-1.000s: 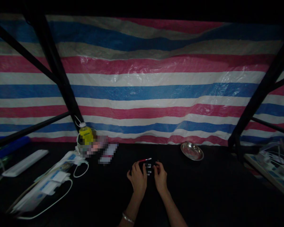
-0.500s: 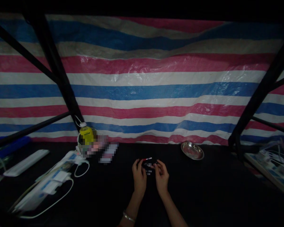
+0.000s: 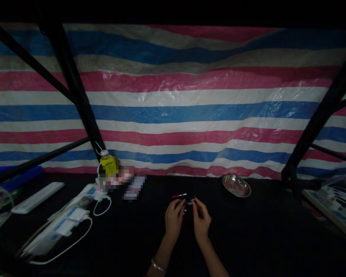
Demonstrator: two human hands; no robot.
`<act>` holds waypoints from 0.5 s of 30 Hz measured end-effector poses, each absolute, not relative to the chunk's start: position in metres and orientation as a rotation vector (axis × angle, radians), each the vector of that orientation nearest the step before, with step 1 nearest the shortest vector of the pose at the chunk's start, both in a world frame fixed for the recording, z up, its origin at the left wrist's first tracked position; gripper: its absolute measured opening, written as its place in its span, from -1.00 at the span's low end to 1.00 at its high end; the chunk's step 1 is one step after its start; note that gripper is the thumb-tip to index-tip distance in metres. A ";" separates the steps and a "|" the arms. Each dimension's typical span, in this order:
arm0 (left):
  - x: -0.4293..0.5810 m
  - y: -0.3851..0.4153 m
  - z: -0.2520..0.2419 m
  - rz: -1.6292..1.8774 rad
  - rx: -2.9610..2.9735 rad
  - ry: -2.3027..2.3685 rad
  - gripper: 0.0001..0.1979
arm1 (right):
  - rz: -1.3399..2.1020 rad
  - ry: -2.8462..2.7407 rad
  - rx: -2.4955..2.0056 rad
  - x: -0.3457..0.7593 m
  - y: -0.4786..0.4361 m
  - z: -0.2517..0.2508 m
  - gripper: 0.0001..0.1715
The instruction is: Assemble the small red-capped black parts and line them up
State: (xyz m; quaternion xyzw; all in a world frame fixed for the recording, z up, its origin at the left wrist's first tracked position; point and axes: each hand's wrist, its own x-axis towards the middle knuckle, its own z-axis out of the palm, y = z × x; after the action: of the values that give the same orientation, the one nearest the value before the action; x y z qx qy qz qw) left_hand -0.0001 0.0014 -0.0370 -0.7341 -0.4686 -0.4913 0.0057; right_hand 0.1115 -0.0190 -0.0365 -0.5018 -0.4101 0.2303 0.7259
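Near one red-and-silver tube [image 3: 178, 196], one left hand [image 3: 173, 220] and one right hand [image 3: 202, 222] curl narrowly, each grip's contents too dim to tell.

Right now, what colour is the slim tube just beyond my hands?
The slim tube is red with a silvery end, shown in the head view.

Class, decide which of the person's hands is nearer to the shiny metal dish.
Right. The right hand is nearer the camera than the dish and to its left; the left hand is farther left, beyond the right one.
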 end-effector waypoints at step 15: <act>-0.001 -0.003 -0.029 -1.426 -2.502 -1.476 -0.78 | 0.456 -0.958 -1.134 0.111 -0.020 -0.034 -0.64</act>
State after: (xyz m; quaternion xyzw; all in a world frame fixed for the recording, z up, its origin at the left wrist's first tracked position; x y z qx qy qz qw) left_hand -0.0008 -0.0028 -0.0286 -0.7724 -0.4555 -0.4402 -0.0473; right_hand 0.1109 -0.0198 -0.0336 -0.5117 -0.4325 0.2059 0.7133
